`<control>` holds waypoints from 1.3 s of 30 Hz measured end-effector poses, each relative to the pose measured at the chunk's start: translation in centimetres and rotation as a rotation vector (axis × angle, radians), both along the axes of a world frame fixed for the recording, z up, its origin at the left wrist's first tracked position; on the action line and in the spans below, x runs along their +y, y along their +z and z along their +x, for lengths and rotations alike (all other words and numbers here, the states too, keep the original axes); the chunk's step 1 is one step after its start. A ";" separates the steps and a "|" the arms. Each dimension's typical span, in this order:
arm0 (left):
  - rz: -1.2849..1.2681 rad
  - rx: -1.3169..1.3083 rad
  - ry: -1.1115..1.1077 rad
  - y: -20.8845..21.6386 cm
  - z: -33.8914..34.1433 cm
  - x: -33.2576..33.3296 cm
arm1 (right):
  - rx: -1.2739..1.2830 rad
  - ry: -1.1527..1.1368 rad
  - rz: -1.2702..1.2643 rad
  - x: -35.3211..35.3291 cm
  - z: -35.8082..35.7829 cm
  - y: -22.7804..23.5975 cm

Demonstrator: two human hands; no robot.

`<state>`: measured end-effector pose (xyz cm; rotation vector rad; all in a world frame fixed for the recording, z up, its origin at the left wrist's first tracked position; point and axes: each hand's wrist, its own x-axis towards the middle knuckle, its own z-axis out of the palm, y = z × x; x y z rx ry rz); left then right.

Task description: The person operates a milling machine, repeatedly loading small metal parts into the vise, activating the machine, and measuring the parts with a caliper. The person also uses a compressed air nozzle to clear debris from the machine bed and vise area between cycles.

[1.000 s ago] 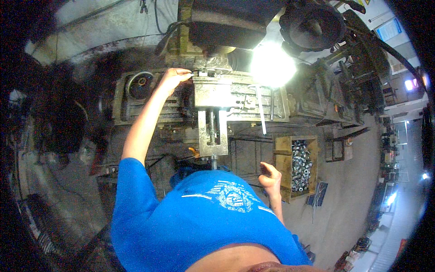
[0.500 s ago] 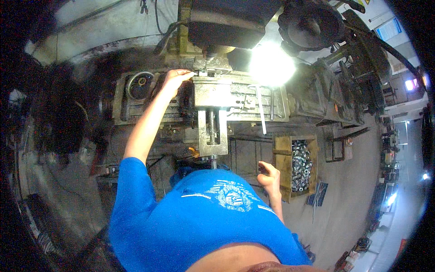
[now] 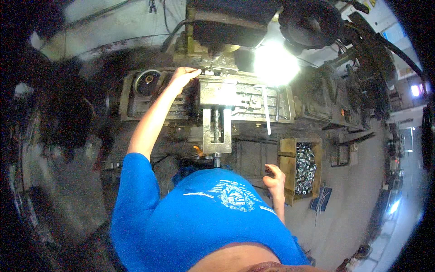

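My left hand [image 3: 185, 78] reaches up to the left end of the jaws of a grey machine vise [image 3: 216, 90]. Its thumb and fingers are pinched together there; any small piece between them is too hidden to make out. The vise's screw [image 3: 216, 122] shows in the frame below, pointing toward my body. Low on the right, my right hand [image 3: 274, 180] hangs in the air beside a wooden box [image 3: 286, 170] of small shiny metal parts [image 3: 306, 168]. Its fingers are loosely bent, with a gap to the thumb and nothing visible in it.
The vise sits on a slotted machine table [image 3: 181, 108], with a handwheel [image 3: 147, 82] on its left. A pale bar [image 3: 266, 111] lies on the right, jutting over the front edge. A bright lamp [image 3: 276, 63] glares above it. Dark machine parts [image 3: 312, 25] overhang the back.
The whole view has shifted slightly to the right. My left hand stays at the vise jaws. The fingers of my right hand look a little more bent.
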<state>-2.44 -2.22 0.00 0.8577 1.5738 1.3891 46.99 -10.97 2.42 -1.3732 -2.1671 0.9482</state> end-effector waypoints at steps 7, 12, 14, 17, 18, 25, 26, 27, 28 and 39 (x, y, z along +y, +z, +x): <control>-0.143 0.866 0.241 1.9 -3.0 -12.7 | 0.091 -0.167 -0.031 0.0 -0.3 -0.2; -0.486 1.281 0.173 2.5 -1.3 -15.7 | 0.106 -0.146 -0.203 0.0 -0.6 -0.4; -0.653 1.299 0.086 2.7 -0.8 -15.0 | 0.101 -0.121 -0.183 0.3 -0.6 -0.5; -0.640 1.331 0.068 0.8 -1.6 -15.0 | 0.066 -0.079 -0.117 0.6 -0.4 -0.4; -0.550 1.295 0.155 0.1 -1.9 -15.0 | 0.050 -0.068 -0.089 0.6 -0.3 -0.4; 0.112 0.140 0.455 2.8 2.5 -12.5 | 0.029 -0.146 -0.113 -0.5 1.2 -0.8; 0.188 0.127 0.368 3.4 3.6 -11.6 | 0.031 -0.139 -0.104 -0.5 1.4 -0.9; 0.205 0.109 0.378 4.0 4.6 -10.6 | 0.035 -0.129 -0.092 -0.4 1.4 -0.9; 0.222 0.090 0.387 4.4 5.3 -9.7 | 0.045 -0.122 -0.115 -0.5 1.4 -0.5; 0.178 0.383 0.350 2.2 4.6 -6.8 | -0.019 -0.112 -0.101 -1.6 2.3 -1.0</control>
